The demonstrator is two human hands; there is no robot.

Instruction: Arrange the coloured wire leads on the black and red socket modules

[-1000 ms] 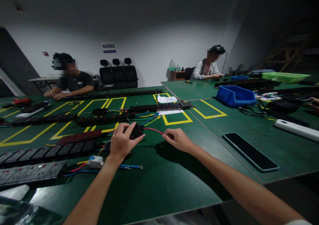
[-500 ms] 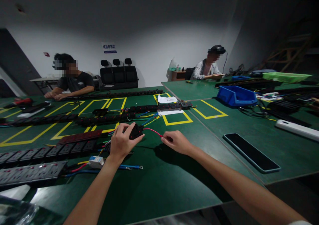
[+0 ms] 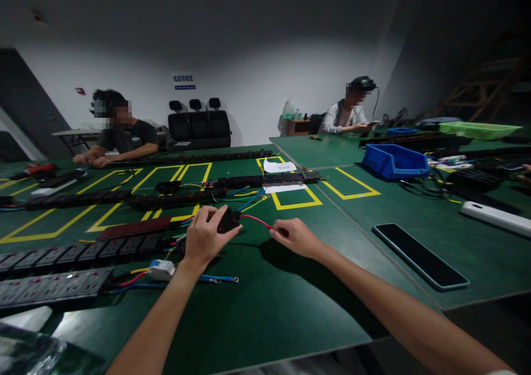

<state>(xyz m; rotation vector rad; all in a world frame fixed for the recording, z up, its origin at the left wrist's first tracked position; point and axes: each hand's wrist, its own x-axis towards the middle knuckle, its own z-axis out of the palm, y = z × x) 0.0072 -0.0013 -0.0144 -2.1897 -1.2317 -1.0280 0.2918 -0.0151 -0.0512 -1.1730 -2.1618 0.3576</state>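
Observation:
My left hand [image 3: 205,238] grips a small black block [image 3: 226,222] between thumb and fingers, above the green table. From the block a red wire [image 3: 255,218] runs right to my right hand [image 3: 294,237], whose fingers pinch its end. Beside my left forearm lie rows of black socket strips [image 3: 58,286] with coloured wires. A white and blue component [image 3: 161,270] sits on the wires near my left wrist. Blue wires with ring ends [image 3: 219,279] lie below my left hand. A dark red strip [image 3: 133,229] rests behind the nearer strips.
A phone [image 3: 421,256] lies right of my right arm, with a white bar [image 3: 493,218] beyond. Farther back stands a blue bin [image 3: 394,162]. Two people sit across the table, one left [image 3: 128,137], one right [image 3: 346,115]. Yellow tape rectangles [image 3: 298,206] mark the tabletop.

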